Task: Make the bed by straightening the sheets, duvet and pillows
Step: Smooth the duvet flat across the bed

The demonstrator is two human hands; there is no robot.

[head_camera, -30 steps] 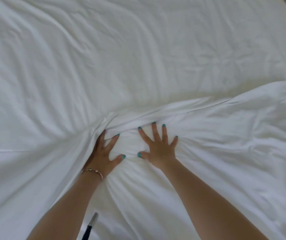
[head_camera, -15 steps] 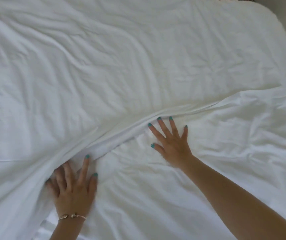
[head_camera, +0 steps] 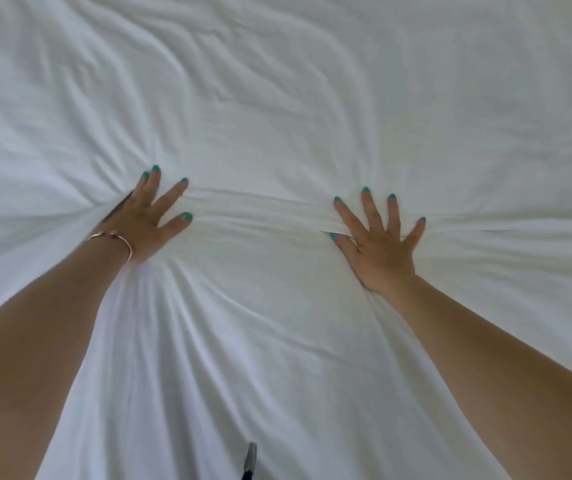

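Sheet: the white, creased cotton sheet (head_camera: 277, 98) covers the whole bed and fills the view; no pillow or bed edge shows.
Ridge: a bunched fold of the white fabric (head_camera: 260, 209) runs sideways between the two hands, with creases fanning out toward the person from under each wrist.
Risk, ridge: in my judgement, pushing forward with both palms at once could simply drive the fold ahead of the hands and pile it up rather than flatten it.
Risk, drag: pressure this firm may pull the fabric underneath along too, so fresh wrinkles could form near the person while the far side is smoothed.
Risk, bracelet: the thin gold bracelet (head_camera: 113, 239) on the left wrist lies against the cloth and might snag it.
Left hands pose: the left hand (head_camera: 146, 216) lies palm down with fingers spread, pressed into the sheet, its outer edge sunk in a crease; forearm stretched forward.
Right hands pose: the right hand (head_camera: 381, 240) is flat, fingers splayed wide, the thumb tip tucked against the end of the ridge; arm extended. Neither hand pinches anything.
Other: a small dark and silver object (head_camera: 250, 459) hangs at the bottom edge; what it is I cannot tell.
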